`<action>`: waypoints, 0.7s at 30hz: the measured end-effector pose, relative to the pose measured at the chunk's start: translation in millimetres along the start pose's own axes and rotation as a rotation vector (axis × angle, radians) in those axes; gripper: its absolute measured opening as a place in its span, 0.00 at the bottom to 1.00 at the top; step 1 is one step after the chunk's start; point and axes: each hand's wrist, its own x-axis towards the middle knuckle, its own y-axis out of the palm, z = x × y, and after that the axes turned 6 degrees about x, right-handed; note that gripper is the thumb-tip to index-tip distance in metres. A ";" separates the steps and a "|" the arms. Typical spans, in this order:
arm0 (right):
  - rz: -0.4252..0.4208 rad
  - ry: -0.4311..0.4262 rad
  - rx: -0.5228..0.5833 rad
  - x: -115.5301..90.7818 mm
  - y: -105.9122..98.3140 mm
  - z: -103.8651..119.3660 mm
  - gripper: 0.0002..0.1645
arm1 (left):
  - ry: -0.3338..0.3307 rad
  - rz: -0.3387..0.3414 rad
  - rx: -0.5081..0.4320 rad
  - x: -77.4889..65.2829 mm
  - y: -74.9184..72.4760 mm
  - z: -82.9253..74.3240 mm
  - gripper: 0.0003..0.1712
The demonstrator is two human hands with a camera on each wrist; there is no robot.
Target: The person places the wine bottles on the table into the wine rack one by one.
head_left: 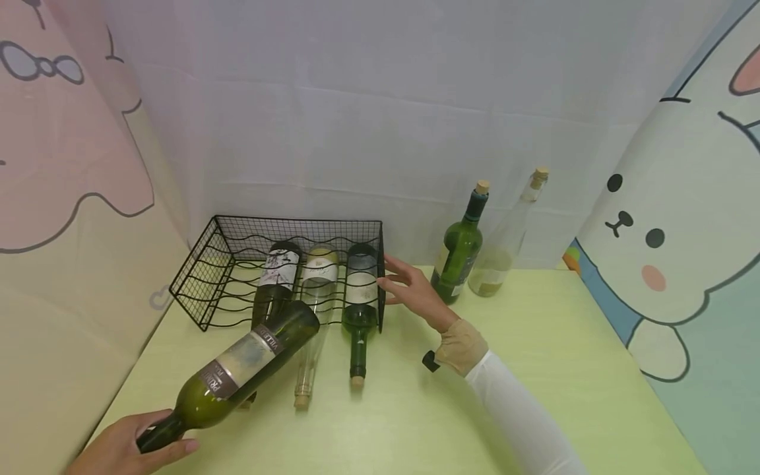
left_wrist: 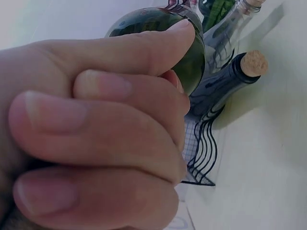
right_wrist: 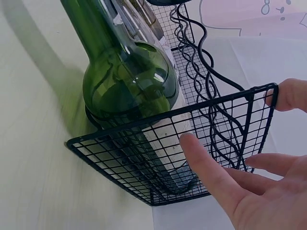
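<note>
My left hand (head_left: 121,445) grips the neck of a green wine bottle (head_left: 246,363), holding it slanted with its base up to the right, in front of the rack. In the left wrist view its fingers curl close around the neck. A black wire wine rack (head_left: 203,280) holds three bottles lying neck-forward: a dark bottle (head_left: 279,267) partly hidden behind the held one, a clear bottle (head_left: 320,290) and a green bottle (head_left: 359,316). My right hand (head_left: 418,293) touches the rack's right mesh end with fairly straight fingers, spread in the right wrist view.
On the right of the pale green table (head_left: 505,376) stand a corked green bottle (head_left: 460,254) and a corked clear bottle (head_left: 499,257). A white curtain (head_left: 368,145) hangs behind, and printed cartoon cloths (head_left: 671,218) flank both sides.
</note>
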 end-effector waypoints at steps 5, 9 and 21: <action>-0.018 -0.002 -0.001 -1.5 1.1 -0.8 0.40 | -0.106 0.026 0.009 0.2 -1.6 14.1 0.48; -0.019 0.007 0.001 -4.1 2.2 4.6 0.40 | -0.129 0.038 -0.074 -4.7 -2.6 21.1 0.47; -0.028 0.021 -0.012 -3.6 1.2 6.1 0.41 | -0.148 0.053 -0.216 -21.1 -6.8 35.4 0.29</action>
